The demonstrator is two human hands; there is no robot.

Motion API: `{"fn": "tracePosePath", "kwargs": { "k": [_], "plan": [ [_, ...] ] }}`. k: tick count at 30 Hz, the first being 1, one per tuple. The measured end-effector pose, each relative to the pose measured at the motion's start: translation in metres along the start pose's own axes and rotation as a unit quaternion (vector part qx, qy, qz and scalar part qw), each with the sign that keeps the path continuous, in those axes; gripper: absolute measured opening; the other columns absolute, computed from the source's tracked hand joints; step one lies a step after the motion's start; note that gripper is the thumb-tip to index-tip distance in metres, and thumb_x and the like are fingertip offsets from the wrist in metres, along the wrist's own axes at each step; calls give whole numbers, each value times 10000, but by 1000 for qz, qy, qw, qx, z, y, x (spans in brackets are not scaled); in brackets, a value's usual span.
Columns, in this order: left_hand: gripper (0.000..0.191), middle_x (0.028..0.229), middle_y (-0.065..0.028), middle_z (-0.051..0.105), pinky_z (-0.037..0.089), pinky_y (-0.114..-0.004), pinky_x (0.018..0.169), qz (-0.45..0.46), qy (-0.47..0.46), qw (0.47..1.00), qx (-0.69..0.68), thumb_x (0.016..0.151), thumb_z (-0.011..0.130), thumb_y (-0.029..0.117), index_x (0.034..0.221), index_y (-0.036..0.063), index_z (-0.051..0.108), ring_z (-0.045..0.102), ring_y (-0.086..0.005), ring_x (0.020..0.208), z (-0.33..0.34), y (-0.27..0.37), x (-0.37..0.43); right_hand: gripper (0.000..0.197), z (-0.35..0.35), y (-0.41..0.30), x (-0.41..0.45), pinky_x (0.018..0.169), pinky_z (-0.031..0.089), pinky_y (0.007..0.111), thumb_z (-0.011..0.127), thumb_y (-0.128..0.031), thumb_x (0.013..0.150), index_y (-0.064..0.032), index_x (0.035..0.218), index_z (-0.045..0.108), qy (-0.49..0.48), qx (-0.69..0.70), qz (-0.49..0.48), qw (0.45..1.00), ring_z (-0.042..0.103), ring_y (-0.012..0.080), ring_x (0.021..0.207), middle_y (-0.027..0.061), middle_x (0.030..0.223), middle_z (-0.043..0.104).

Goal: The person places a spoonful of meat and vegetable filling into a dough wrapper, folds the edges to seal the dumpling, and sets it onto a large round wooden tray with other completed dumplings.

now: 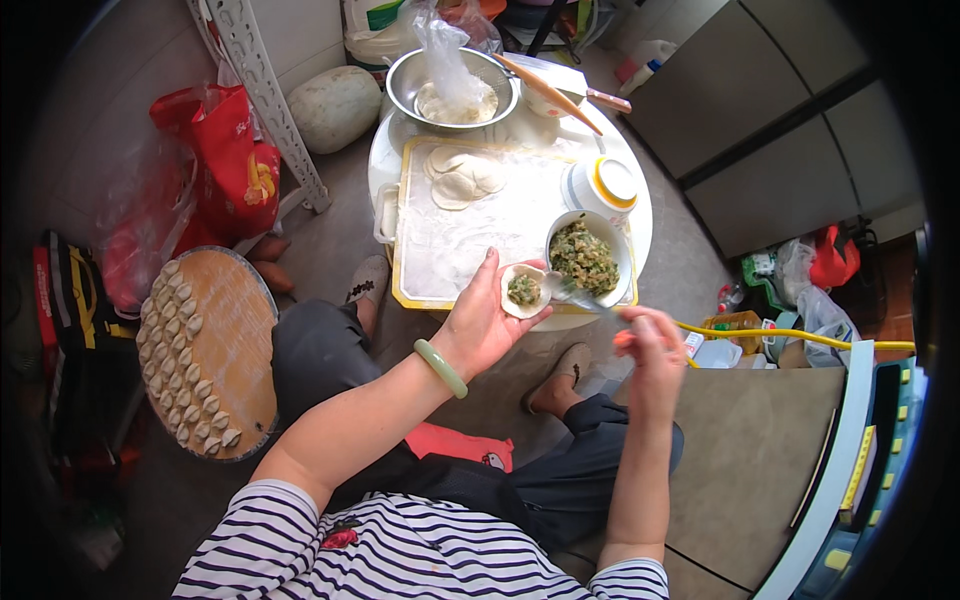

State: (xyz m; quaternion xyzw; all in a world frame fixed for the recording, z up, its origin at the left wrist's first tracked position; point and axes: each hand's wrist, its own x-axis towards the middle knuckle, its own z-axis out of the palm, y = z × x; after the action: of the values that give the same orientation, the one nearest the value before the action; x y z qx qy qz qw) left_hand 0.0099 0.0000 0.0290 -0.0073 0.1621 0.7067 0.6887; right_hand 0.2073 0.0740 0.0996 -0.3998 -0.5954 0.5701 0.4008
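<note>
My left hand holds a round dumpling wrapper on its palm and fingers, with a mound of green-flecked filling in the middle. In my right hand is a metal spoon, somewhat blurred; its bowl is beside the wrapper. Just beyond stands a white bowl of filling. Flat wrappers lie overlapping on a floured board. At the board's right, a striped bowl sits upside down. Rows of folded dumplings rest on a round board at the left.
On the round table's far side are a metal basin with dough under a plastic bag, a wooden rolling pin and a cleaver. A winter melon and a red bag stand left; a yellow hose runs at right.
</note>
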Motion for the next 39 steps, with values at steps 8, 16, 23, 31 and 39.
{"fn": "tracePosePath", "kwargs": {
  "k": [8, 16, 23, 31, 39],
  "plan": [
    [622, 1312, -159, 515, 424, -416, 982, 7, 20, 999, 35, 1004, 210, 537, 1324, 38, 397, 495, -287, 1241, 13, 4, -6, 221, -44, 16, 48, 604, 454, 190, 542, -168, 940, 15, 956, 664, 6, -171, 30, 985, 581, 49, 656, 44, 800, 654],
    [661, 1355, -154, 479, 332, -448, 1040, -10, -27, 999, 40, 982, 223, 585, 1369, 66, 359, 445, -293, 1284, 53, 14, 11, 190, -39, 9, 52, 866, 453, 347, 637, -67, 818, -18, 1000, 659, 82, -444, -249, 857, 569, 271, 1001, 119, 1027, 609],
    [682, 1348, -180, 439, 335, -455, 1076, 19, -57, 995, 75, 997, 207, 546, 1442, 29, 214, 439, -309, 1269, 67, 7, 44, 195, 25, -17, 46, 726, 481, 368, 697, -16, 728, -69, 913, 665, -96, -338, -361, 864, 583, 277, 845, 80, 899, 602],
    [695, 1325, -161, 442, 314, -402, 1100, 6, -57, 995, 75, 999, 193, 547, 1452, 20, 187, 438, -279, 1243, 63, -11, 55, 172, 32, 5, 55, 728, 468, 351, 707, -17, 698, -62, 859, 667, -114, -398, -371, 831, 568, 267, 819, 68, 869, 595],
    [674, 1324, -176, 463, 373, -434, 1024, 35, -13, 996, 77, 991, 229, 558, 1432, 48, 245, 451, -294, 1254, 56, 3, 57, 70, -3, -4, 64, 734, 459, 316, 687, -43, 763, -28, 811, 639, -76, -343, -300, 887, 574, 243, 840, 95, 869, 585]
  ]
}}
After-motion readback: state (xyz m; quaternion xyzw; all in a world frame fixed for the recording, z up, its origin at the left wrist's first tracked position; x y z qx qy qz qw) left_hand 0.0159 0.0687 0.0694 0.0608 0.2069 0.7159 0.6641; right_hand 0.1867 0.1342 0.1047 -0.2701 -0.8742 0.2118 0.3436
